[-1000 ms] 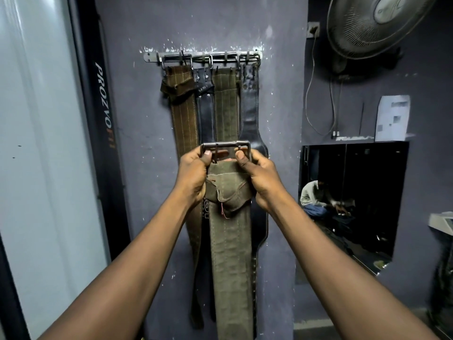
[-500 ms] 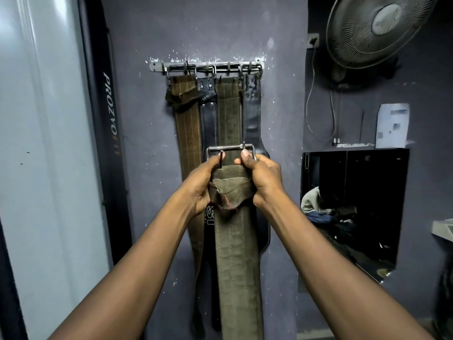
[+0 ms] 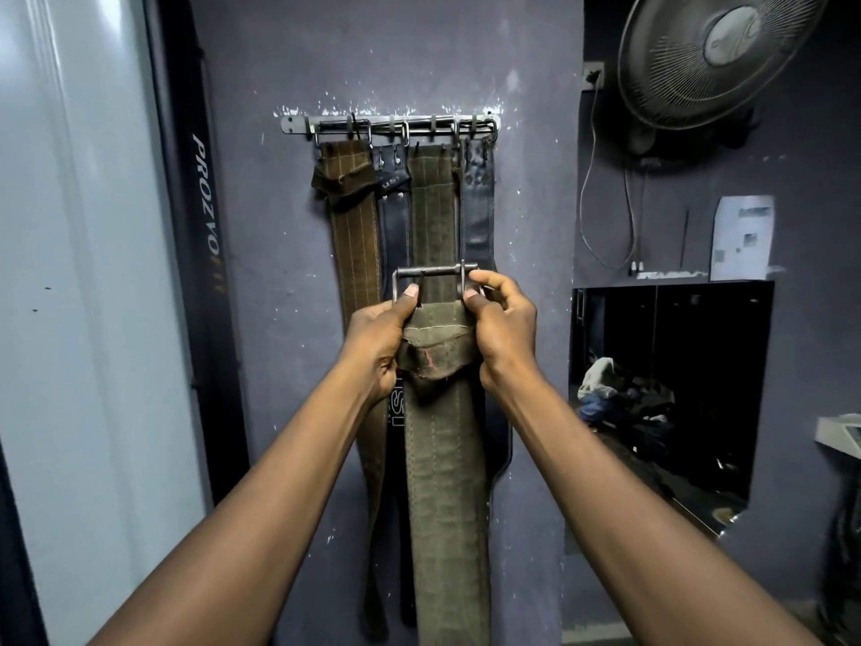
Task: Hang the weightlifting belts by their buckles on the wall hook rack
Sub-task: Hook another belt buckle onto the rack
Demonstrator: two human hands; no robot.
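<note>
An olive-green canvas belt (image 3: 447,482) hangs down between my arms, held up in front of the wall. Its metal buckle (image 3: 431,272) stands upright at the top. My left hand (image 3: 377,338) grips the belt's left edge just under the buckle, thumb on the frame. My right hand (image 3: 501,328) grips the right edge the same way. The buckle is well below the metal hook rack (image 3: 298,125) on the purple wall. Several belts hang from the rack: a brown one (image 3: 354,244), a black leather one (image 3: 393,216), a green one (image 3: 431,212) and a dark one (image 3: 477,216).
A wall fan (image 3: 717,53) is mounted at the upper right, with a cable (image 3: 588,188) running down from a socket. Below it is a dark mirror (image 3: 666,389) reflecting a seated person. A black post marked PROZVO (image 3: 207,202) and a pale panel (image 3: 84,272) stand to the left.
Both hands shifted their hold just below the buckle, and the buckle now stands clear above my thumbs. The view has tilted up slightly, so the rack sits lower in the frame.
</note>
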